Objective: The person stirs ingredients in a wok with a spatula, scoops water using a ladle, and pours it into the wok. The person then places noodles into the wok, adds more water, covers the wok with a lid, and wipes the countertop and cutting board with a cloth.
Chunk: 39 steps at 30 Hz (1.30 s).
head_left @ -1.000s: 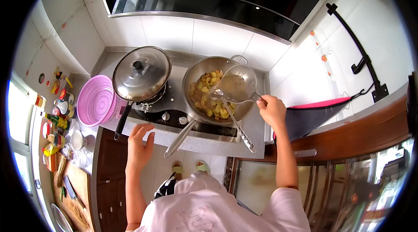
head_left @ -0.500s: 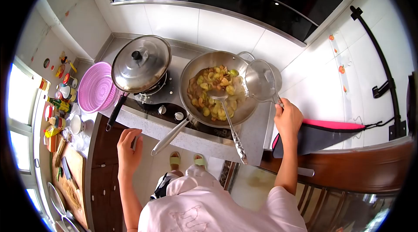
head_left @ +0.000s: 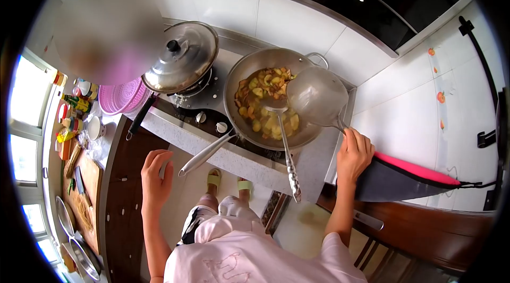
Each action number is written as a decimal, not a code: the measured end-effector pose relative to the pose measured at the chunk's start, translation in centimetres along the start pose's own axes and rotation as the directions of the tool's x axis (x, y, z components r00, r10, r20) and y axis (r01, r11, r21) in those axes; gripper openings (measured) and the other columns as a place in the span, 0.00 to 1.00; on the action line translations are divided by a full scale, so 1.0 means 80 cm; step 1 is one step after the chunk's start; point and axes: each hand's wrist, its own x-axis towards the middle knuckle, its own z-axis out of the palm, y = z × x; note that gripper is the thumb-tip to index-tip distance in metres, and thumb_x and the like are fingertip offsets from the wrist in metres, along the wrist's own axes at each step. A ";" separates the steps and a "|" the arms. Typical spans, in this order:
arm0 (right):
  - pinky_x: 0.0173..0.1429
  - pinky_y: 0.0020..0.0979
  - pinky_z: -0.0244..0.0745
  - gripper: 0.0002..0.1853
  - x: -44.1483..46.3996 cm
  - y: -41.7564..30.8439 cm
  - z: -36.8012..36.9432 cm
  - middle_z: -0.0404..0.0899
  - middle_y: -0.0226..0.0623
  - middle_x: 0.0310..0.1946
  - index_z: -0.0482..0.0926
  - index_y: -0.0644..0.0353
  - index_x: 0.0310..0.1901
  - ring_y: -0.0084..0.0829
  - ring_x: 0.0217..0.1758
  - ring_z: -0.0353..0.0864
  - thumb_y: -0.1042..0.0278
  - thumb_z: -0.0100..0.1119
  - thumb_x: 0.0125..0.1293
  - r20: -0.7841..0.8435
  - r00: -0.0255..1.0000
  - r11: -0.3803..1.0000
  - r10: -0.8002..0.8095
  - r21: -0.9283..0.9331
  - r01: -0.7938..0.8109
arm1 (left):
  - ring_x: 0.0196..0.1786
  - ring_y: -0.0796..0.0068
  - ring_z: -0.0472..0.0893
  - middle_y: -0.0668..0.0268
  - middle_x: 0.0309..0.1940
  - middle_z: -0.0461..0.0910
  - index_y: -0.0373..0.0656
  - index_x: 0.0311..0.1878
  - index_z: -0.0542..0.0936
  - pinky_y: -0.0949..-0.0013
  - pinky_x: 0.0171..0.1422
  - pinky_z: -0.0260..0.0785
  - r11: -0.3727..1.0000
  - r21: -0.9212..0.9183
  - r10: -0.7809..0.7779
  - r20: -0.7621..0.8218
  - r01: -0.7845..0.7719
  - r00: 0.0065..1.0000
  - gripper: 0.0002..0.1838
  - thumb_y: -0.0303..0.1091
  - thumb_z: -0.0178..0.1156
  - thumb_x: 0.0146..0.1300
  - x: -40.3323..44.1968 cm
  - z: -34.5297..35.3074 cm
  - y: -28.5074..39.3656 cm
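My right hand (head_left: 356, 153) grips the handle of a metal water scoop (head_left: 317, 96), which is tipped over the right side of a wok (head_left: 311, 134). Its rounded underside faces me, and its inside is hidden. Sliced yellow-green vegetables and browned pieces (head_left: 265, 83) lie in the wok with some liquid. A metal spatula (head_left: 287, 150) rests among them, its handle leaning over the near rim, with no hand on it. My left hand (head_left: 156, 179) hangs in front of the counter edge, open and holding nothing, fingers curved and thumb apart.
A lidded pan (head_left: 183, 62) sits on the left burner, its black handle (head_left: 142, 117) jutting forward. The wok's handle (head_left: 207, 154) also sticks out past the counter. A purple basket (head_left: 119, 97), jars, and a cutting board (head_left: 90, 203) with a knife (head_left: 79, 179) stand left. A blurred patch covers the upper left.
My right hand has tipped the scoop over, from its hollow side showing to its underside showing, over the wok. The liquid in the wok looks more plentiful. The camera view has shifted slightly.
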 end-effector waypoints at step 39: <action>0.30 0.24 0.74 0.10 0.038 -0.852 0.166 0.85 0.34 0.29 0.85 0.65 0.40 0.23 0.27 0.82 0.65 0.64 0.73 0.865 0.490 -0.327 -0.105 0.435 -0.839 | 0.44 0.56 0.84 0.56 0.43 0.82 0.36 0.45 0.83 0.64 0.45 0.77 0.959 -0.181 -0.266 -0.300 0.219 0.916 0.07 0.21 0.63 0.64 -0.171 -0.296 -0.356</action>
